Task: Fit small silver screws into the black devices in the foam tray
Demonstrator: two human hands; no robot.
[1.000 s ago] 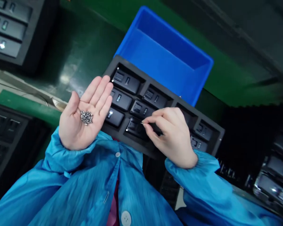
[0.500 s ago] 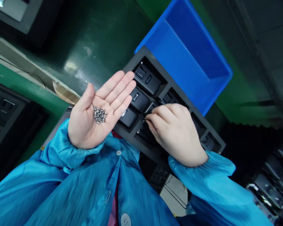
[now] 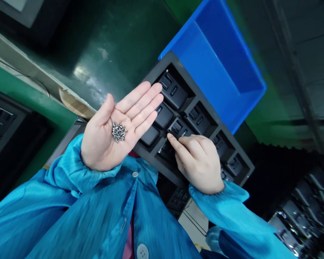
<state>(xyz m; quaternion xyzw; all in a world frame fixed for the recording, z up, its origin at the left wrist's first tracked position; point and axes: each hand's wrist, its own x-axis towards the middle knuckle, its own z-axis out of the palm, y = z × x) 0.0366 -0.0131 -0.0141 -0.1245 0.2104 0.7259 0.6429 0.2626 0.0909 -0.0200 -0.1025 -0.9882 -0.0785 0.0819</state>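
My left hand (image 3: pixel 124 129) lies palm up and flat, fingers stretched, with a small heap of short silvery screws (image 3: pixel 119 131) on the palm. The fingertips reach over the edge of a dark grey tray (image 3: pixel 205 104) with several compartments. Black boxy devices lettered like "Riton" sit in them. My right hand (image 3: pixel 198 160) is over the tray's middle, index fingertip on the near-left corner of one black device (image 3: pixel 177 126). Its other fingers are curled, and the thumb is hidden underneath. Whether something small is under the fingertip cannot be seen.
A blue plastic bin (image 3: pixel 213 61) stands against the tray's far side. Both rest on a dark green worktop (image 3: pixel 118 46). Another tray of black devices (image 3: pixel 1 122) is at the left, and more dark parts (image 3: pixel 302 212) stand at the lower right.
My right hand has shifted from a pinch over the device's corner to an extended index finger on it, uncovering more of the device. My left palm keeps its screws.
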